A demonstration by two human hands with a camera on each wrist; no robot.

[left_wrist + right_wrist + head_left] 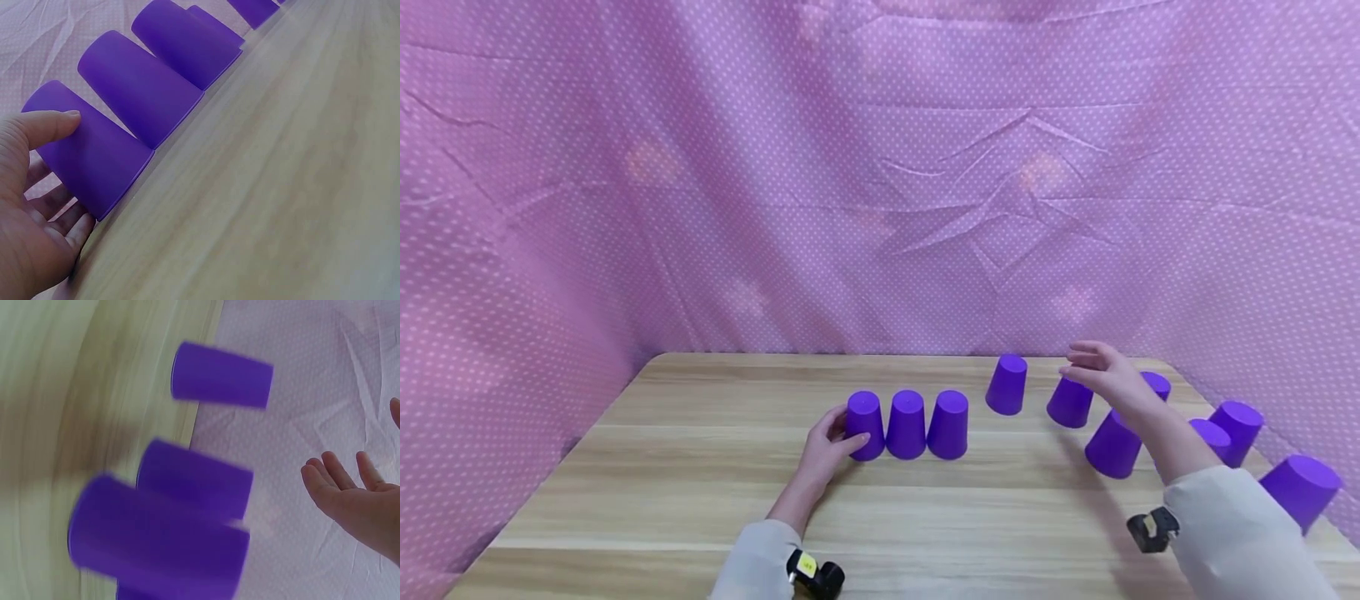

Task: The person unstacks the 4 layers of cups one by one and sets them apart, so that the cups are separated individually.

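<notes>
Three purple cups stand upside down in a row mid-table. My left hand (822, 454) holds the leftmost cup (867, 417), the thumb across its near side and the other fingers around its far side, low by the rim. Beside that one are the middle cup (907, 427) and the right cup (949, 427), set close together. In the left wrist view the held cup (94, 153) has its rim at the tabletop. Raised over the right side, my right hand (1108, 382) has loosely extended fingers and holds nothing; it overlaps a back cup (1069, 406) in the head view.
Several more upside-down purple cups are scattered on the right, among them a back cup (1006, 385), a nearer cup (1112, 447) and one by the right edge (1300, 490). A pink dotted curtain (880, 208) surrounds the wooden table (700, 467).
</notes>
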